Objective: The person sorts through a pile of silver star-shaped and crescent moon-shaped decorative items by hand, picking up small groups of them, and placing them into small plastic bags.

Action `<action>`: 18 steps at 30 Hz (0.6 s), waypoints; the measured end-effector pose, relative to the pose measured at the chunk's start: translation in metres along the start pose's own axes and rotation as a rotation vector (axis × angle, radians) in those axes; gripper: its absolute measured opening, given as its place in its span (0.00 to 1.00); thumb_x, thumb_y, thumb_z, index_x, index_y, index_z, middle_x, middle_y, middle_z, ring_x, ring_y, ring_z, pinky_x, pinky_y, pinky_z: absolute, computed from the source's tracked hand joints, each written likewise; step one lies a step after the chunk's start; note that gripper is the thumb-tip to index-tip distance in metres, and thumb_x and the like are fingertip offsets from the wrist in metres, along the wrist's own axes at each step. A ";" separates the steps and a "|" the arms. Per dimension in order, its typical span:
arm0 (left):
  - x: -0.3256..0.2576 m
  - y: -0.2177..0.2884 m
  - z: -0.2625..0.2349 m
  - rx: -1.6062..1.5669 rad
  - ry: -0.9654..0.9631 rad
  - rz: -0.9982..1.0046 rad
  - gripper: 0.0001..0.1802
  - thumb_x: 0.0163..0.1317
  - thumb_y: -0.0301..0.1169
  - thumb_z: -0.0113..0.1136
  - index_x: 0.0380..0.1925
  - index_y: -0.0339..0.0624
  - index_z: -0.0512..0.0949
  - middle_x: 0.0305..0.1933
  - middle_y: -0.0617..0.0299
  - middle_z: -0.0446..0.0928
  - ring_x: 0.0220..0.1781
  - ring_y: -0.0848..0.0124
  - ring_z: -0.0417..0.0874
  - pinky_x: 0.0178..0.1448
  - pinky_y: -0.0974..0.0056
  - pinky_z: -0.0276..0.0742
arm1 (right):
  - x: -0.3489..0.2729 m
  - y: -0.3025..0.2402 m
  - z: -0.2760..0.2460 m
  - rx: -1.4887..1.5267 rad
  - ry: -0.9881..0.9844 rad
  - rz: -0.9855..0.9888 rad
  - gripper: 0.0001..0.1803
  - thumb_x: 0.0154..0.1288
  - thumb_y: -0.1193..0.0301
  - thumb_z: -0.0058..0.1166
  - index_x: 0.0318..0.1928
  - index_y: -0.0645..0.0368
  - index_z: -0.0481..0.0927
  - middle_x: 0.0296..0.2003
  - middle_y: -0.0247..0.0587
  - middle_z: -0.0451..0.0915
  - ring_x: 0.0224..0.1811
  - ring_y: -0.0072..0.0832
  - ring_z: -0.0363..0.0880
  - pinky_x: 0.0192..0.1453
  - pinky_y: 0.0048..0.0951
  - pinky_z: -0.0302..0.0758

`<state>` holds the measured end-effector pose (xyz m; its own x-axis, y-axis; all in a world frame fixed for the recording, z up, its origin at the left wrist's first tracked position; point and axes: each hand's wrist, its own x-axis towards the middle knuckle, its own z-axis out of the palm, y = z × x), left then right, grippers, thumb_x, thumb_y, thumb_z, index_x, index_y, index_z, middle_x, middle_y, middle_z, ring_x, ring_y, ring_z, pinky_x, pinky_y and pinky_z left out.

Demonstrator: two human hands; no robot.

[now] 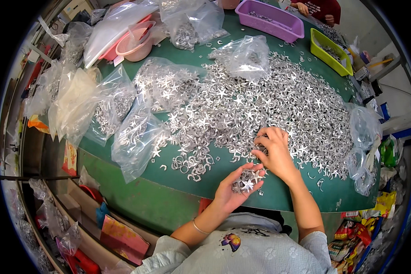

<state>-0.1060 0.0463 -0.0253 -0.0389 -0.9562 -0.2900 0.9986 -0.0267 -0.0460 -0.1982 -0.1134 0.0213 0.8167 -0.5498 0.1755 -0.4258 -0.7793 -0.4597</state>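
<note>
View from above of my two hands at work on a green desk (278,192) covered with small silver metal pieces. My left hand (239,182) lies palm up and cupped, half open, cradling a small batch of silver star pieces (247,184) just at the near edge of the desk. My right hand (273,150) reaches into the near side of the large heap of silver pieces (278,105), fingers curled and pinched on the pieces at the heap's margin; exactly which piece the fingertips hold I cannot tell. The two hands are just beside each other, the right above and beyond the left.

To the left of the heap lie several clear plastic bags (132,132) partly filled with similar pieces, and a scatter of curved ring-shaped pieces (192,166) sits between the bags and my left hand. A purple tray (271,20) and a yellow-green tray (329,52) stand at the far side.

Risks, as I judge them: the cupped palm is shallow and sits over the desk's edge, so a tilt of the wrist could spill stars onto my lap or the floor. The pieces look thin and pointed; a hasty pinch could prick a fingertip or drag unwanted curved pieces along.
</note>
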 end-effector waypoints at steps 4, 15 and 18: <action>0.000 -0.001 -0.005 -0.053 -0.102 -0.011 0.18 0.71 0.34 0.47 0.56 0.38 0.72 0.63 0.47 0.70 0.65 0.53 0.71 0.70 0.48 0.67 | -0.003 0.002 -0.003 0.145 0.038 0.051 0.05 0.54 0.75 0.62 0.31 0.60 0.80 0.43 0.38 0.75 0.52 0.37 0.69 0.59 0.40 0.59; 0.001 -0.003 0.010 0.026 0.005 0.047 0.22 0.71 0.33 0.48 0.62 0.36 0.66 0.62 0.47 0.70 0.65 0.53 0.71 0.71 0.48 0.66 | -0.018 -0.004 -0.033 0.593 -0.041 0.167 0.06 0.60 0.76 0.57 0.38 0.64 0.81 0.43 0.39 0.79 0.48 0.31 0.76 0.56 0.30 0.69; 0.002 -0.004 0.005 0.032 -0.049 0.021 0.21 0.70 0.32 0.50 0.60 0.37 0.67 0.59 0.49 0.72 0.64 0.53 0.72 0.69 0.48 0.68 | -0.015 0.012 -0.025 0.434 0.088 0.269 0.13 0.58 0.75 0.60 0.44 0.61 0.80 0.47 0.41 0.77 0.52 0.38 0.72 0.59 0.34 0.67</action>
<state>-0.1097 0.0427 -0.0215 -0.0167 -0.9697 -0.2439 0.9998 -0.0148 -0.0094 -0.2258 -0.1222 0.0348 0.6568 -0.7512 0.0650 -0.4004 -0.4205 -0.8142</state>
